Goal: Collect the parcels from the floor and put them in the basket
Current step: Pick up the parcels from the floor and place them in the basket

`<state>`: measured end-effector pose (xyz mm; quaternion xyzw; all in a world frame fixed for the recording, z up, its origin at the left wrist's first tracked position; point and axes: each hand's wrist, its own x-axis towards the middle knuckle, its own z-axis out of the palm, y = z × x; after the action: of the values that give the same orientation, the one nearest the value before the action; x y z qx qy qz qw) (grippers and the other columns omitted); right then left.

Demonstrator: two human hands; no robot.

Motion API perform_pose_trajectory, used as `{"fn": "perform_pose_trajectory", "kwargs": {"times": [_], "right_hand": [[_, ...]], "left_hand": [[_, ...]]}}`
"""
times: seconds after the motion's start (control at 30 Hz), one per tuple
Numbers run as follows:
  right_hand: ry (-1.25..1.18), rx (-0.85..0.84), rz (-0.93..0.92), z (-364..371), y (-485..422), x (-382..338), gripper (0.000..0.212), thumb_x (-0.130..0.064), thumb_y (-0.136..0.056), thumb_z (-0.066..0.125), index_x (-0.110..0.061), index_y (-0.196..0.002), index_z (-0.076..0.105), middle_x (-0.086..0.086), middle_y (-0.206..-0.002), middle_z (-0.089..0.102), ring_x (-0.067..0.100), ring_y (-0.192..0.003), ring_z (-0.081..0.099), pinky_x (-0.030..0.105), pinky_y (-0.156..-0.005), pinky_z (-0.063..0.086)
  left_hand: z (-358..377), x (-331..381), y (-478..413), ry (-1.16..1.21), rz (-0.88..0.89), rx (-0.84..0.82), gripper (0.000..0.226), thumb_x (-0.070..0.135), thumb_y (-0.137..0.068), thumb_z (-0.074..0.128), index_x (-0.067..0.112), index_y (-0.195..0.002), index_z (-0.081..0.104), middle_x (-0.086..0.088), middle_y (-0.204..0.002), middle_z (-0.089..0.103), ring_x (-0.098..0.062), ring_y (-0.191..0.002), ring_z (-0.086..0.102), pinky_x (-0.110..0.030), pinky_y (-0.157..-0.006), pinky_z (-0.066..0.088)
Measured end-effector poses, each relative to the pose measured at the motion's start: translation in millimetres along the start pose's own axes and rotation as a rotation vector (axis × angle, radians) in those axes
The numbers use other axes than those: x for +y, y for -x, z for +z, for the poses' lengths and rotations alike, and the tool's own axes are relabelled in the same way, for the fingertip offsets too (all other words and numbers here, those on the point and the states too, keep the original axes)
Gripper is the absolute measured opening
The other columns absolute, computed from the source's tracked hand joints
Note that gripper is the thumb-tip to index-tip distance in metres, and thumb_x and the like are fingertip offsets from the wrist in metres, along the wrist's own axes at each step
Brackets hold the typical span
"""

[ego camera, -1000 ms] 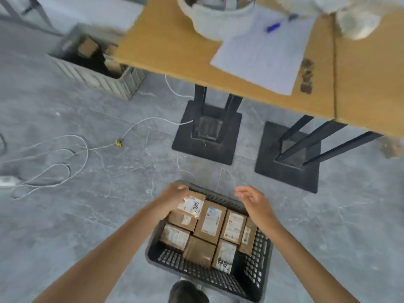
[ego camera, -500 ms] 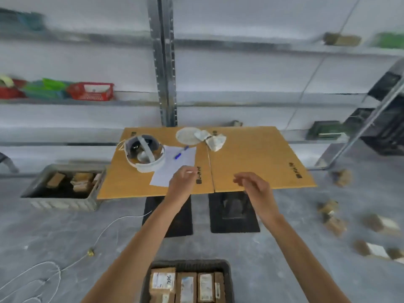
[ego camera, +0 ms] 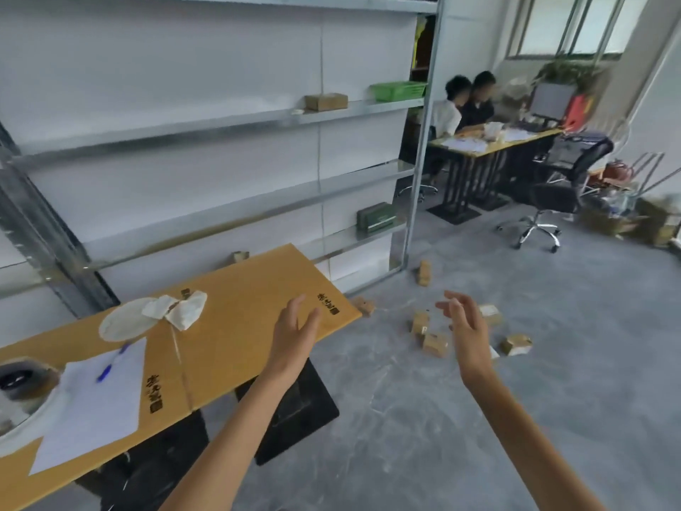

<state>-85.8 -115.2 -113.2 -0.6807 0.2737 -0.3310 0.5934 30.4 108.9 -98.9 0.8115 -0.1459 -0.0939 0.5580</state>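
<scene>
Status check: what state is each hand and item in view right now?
left hand: open, empty, held in the air.
right hand: open, empty, held in the air.
floor parcels: scattered on the floor, not yet collected.
basket: not in view.
pen: lying on the paper sheet.
paper sheet: flat on the table.

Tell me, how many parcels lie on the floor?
6 parcels: one by the shelf post, one at the table corner, four near the right hand; others may hide behind it.
</scene>
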Motion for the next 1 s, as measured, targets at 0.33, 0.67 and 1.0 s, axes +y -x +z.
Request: {"fn": "perform_pose_trajectory", "kwargs": {"times": [0.33, 0.67, 1.0], "right_hand": [[0.026, 0.088, 0.144, -159, -162, 59, 0.024, -0.024, -0.101, 0.037, -0.016, -0.103, 0.059, 0.009, -0.102, 0.065, 0.01, -0.088, 0.059, 0.026, -0.076, 0.042], [-0.167, 0.28, 0.424, -200, -249, 89, 0.033, -0.028, -0.1, 0.032, -0.01, -0.115, 0.057, 0.009, -0.103, 0.063, 0.021, -0.095, 0.054, 0.03, -0.075, 0.04], [-0.123, 0.394, 0.453, -193, -373, 117, 0.036, -0.027, -0.1, 0.033, -0.007, -0.118, 0.056, 0.013, -0.11, 0.066, 0.021, -0.096, 0.057, 0.043, -0.1, 0.04]], "left_hand": [[185, 43, -85, -0.016, -0.084, -0.089, 0.05, 0.042, -0.096, 0.043, 0.023, -0.141, 0.034, 0.001, -0.148, 0.033, -0.018, -0.134, 0.035, -0.036, -0.105, 0.033], [251, 48, -164, -0.059, -0.075, -0.127, 0.051, 0.045, -0.096, 0.04, 0.021, -0.141, 0.034, -0.001, -0.148, 0.034, -0.018, -0.134, 0.035, -0.046, -0.109, 0.033], [307, 31, -302, -0.045, -0.103, -0.134, 0.051, 0.037, -0.099, 0.038, 0.011, -0.142, 0.033, -0.007, -0.147, 0.035, -0.021, -0.134, 0.034, -0.032, -0.104, 0.029]]}}
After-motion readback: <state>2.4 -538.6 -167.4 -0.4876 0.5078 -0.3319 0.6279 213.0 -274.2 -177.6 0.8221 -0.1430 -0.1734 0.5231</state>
